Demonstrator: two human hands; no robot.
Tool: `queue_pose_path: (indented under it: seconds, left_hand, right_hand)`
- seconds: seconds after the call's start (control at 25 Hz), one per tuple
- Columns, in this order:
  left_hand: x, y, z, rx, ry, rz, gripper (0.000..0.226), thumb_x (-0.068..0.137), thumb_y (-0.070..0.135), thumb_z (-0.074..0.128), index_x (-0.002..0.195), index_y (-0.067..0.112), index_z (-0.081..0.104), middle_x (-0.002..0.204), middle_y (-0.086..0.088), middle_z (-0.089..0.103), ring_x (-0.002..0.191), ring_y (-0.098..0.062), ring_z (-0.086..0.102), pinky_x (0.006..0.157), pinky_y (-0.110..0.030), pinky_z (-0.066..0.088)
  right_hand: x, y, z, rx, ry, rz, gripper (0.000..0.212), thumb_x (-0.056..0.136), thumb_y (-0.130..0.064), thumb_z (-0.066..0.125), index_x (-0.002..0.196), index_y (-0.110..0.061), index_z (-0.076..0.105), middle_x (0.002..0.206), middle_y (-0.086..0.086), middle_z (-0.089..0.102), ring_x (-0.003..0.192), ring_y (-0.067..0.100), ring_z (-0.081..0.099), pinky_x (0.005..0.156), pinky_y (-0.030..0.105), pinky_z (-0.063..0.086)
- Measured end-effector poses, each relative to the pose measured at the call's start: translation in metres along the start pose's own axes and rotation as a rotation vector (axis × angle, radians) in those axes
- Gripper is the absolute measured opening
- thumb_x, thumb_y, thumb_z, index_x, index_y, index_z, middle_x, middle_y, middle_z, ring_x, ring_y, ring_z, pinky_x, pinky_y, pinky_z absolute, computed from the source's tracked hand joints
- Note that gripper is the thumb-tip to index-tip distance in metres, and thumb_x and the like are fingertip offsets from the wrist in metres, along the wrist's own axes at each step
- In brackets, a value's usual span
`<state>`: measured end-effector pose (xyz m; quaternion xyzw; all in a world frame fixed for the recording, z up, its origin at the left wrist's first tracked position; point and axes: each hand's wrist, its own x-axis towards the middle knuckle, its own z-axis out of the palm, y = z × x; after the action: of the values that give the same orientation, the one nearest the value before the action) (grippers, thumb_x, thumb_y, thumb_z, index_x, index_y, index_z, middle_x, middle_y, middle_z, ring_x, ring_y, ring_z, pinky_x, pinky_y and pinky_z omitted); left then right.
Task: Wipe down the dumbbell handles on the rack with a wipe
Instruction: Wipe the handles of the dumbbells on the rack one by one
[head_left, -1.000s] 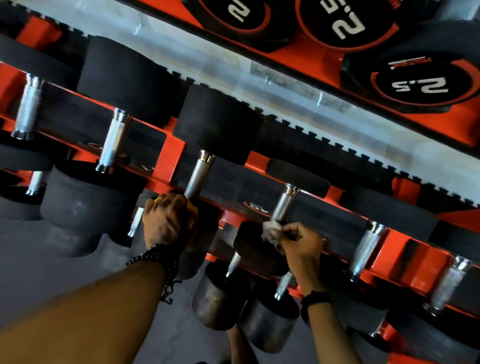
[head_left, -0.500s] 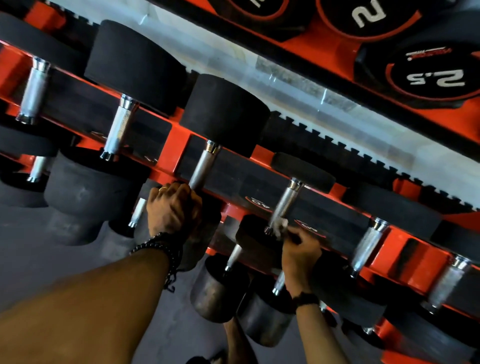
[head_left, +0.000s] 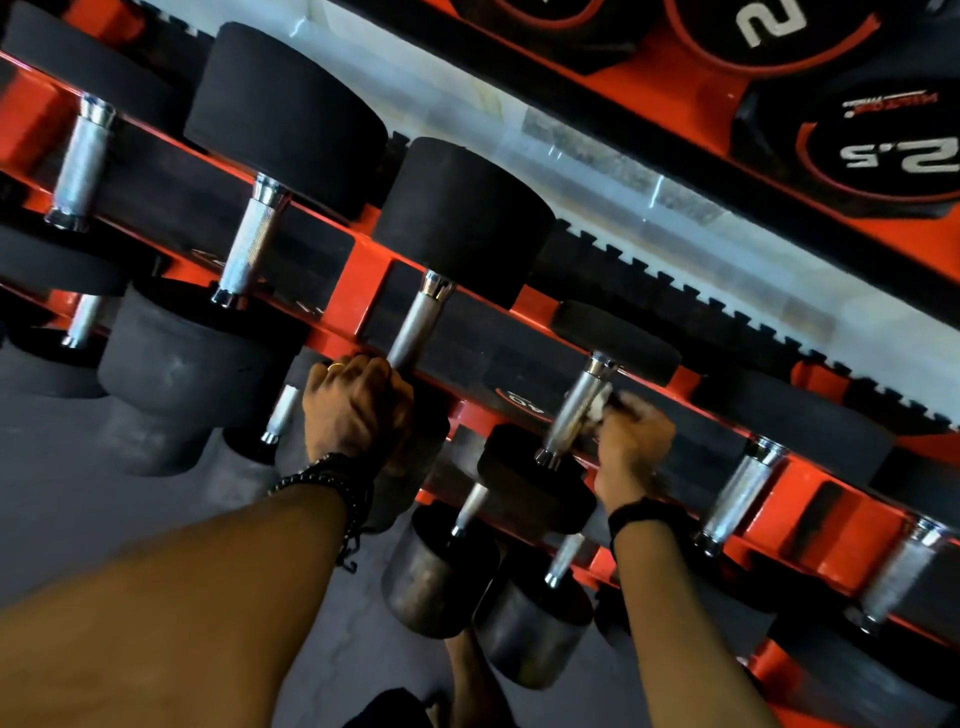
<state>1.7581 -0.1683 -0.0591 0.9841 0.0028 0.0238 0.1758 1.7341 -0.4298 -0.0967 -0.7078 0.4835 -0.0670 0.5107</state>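
1. One wipe (head_left: 598, 404), a small white wad, is pressed against the right side of a steel handle (head_left: 575, 410) on the upper shelf of the red rack (head_left: 363, 275); that handle sits middle-right in view, between two black weights.
2. Right hand (head_left: 631, 447) pinches the wipe with curled fingers against the handle; its motion is slightly blurred.
3. Left hand (head_left: 356, 408) is well apart to the left, fingers curled over the near end of the neighbouring handle (head_left: 415, 325), seemingly for support.
4. To do this step well, I judge the wipe should wrap round the bar and travel from collar to collar, twisting so the grooved grip and its hidden underside are covered.
5. Further handles to the right (head_left: 737, 499) and left (head_left: 252, 244) presumably wait their turn; weight plates (head_left: 883, 156) sit at the far right.
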Motion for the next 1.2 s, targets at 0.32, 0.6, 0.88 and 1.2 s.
queue_pose_path:
  seconds: [0.32, 0.6, 0.88, 1.2]
  left_hand:
    - [-0.001, -0.002, -0.002, -0.041, -0.017, 0.03, 0.027, 0.081, 0.025, 0.045, 0.06, 0.01, 0.053, 0.061, -0.011, 0.058, 0.055, -0.034, 0.056, 0.066, -0.043, 0.049]
    - [-0.002, -0.002, -0.003, -0.041, -0.026, 0.036, 0.026, 0.082, 0.026, 0.044, 0.06, 0.013, 0.05, 0.061, -0.008, 0.056, 0.054, -0.032, 0.053, 0.066, -0.042, 0.048]
    - [0.0, 0.003, -0.005, -0.036, -0.002, 0.034, 0.026, 0.08, 0.025, 0.045, 0.06, 0.011, 0.055, 0.06, -0.009, 0.058, 0.053, -0.032, 0.054, 0.064, -0.041, 0.05]
    - [-0.001, -0.002, -0.001, -0.017, -0.024, 0.026, 0.024, 0.08, 0.025, 0.047, 0.061, 0.011, 0.054, 0.062, -0.009, 0.059, 0.055, -0.033, 0.055, 0.066, -0.041, 0.047]
  right_hand:
    - [-0.004, 0.008, -0.006, 0.025, -0.231, 0.151, 0.018, 0.088, 0.005, 0.054, 0.091, -0.001, 0.071, 0.071, 0.001, 0.074, 0.069, 0.013, 0.07, 0.07, 0.035, 0.057]
    - [-0.013, -0.004, -0.016, 0.273, -0.633, 0.365, 0.051, 0.074, -0.037, 0.071, 0.111, -0.002, 0.067, 0.102, 0.014, 0.071, 0.094, 0.026, 0.067, 0.085, 0.035, 0.05]
    - [-0.002, -0.011, 0.003, 0.298, -0.678, 0.406, 0.017, 0.08, -0.028, 0.077, 0.083, -0.013, 0.068, 0.077, 0.004, 0.065, 0.071, 0.017, 0.06, 0.076, 0.036, 0.051]
    - [-0.015, 0.005, -0.003, 0.049, -0.7, 0.291, 0.029, 0.074, -0.013, 0.081, 0.098, 0.0, 0.071, 0.092, 0.015, 0.075, 0.085, 0.02, 0.072, 0.087, 0.033, 0.053]
